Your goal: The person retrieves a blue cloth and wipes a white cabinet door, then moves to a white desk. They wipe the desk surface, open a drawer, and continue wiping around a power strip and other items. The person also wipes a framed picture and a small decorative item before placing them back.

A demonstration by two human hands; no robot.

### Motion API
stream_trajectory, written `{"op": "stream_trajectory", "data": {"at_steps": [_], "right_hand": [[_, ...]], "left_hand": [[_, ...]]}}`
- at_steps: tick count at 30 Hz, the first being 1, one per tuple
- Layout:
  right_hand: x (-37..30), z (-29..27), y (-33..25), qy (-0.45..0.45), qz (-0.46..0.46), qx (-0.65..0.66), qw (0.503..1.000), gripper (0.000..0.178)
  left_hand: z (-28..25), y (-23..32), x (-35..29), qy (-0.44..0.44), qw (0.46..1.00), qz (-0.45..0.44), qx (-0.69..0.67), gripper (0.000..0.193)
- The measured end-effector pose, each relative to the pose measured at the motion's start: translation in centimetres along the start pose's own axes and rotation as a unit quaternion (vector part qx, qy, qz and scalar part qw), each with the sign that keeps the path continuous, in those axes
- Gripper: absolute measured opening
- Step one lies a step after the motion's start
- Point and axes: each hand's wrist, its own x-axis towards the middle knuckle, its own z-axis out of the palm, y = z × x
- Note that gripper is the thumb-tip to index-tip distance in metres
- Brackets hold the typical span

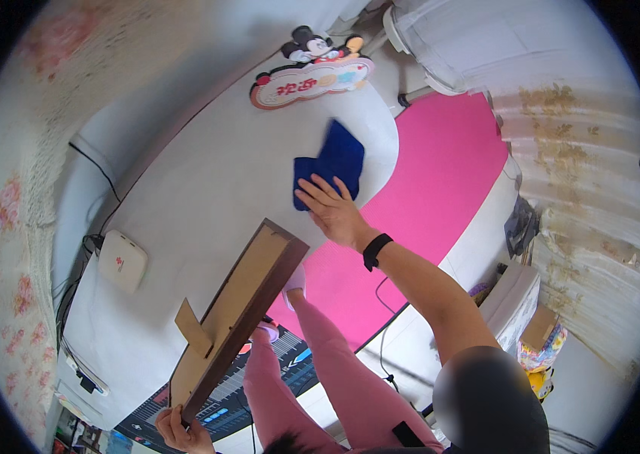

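A brown picture frame [238,293] is tilted over the near edge of the white table [199,174], its tan back facing up. A flap-like support leg [193,327] sticks out from that back. My left hand [182,433] grips the frame's lower end, fingers closed around the edge. On the tabletop lies a folded dark blue cloth [341,148]. My right hand [331,210], with a black band on the wrist, rests flat on the cloth's near part, fingers spread apart. What the frame's front looks like is hidden.
A cartoon-figure sign [312,83] stands at the table's far end. A white box-shaped device [122,262] with cables sits at the left edge. Right of the table a pink mat [445,163] covers the floor. Curtains [562,151] hang at the right, above boxes and bags.
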Motion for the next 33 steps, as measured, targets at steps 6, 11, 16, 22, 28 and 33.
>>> {"op": "stream_trajectory", "data": {"at_steps": [6, 11, 16, 22, 28, 33], "right_hand": [[2.9, -1.9, 3.7, 0.084, -0.130, -0.052, 0.987, 0.041], [3.9, -3.3, 9.6, 0.202, 0.165, -0.071, 0.963, 0.046], [2.2, -1.7, 7.3, 0.232, 0.234, -0.034, 0.944, 0.049], [-1.5, 0.1, 2.9, 0.153, 0.221, -0.015, 0.963, 0.052], [-1.6, -0.4, 2.8, 0.158, 0.215, -0.014, 0.964, 0.051], [-1.7, -0.7, 2.6, 0.157, 0.210, -0.010, 0.965, 0.050]], "left_hand": [[-0.1, 0.8, 1.3, -0.011, 0.999, -0.018, 0.026, 0.014], [0.7, -0.8, 3.8, -0.037, 0.998, 0.008, -0.048, 0.034], [3.0, -0.1, 8.9, -0.003, 0.995, 0.023, -0.097, 0.040], [4.4, 1.8, 14.6, -0.004, 0.995, 0.059, -0.083, 0.031], [5.6, 1.9, 18.3, -0.028, 0.993, 0.063, -0.099, 0.031], [6.6, 0.8, 20.1, -0.043, 0.992, 0.065, -0.100, 0.031]]}}
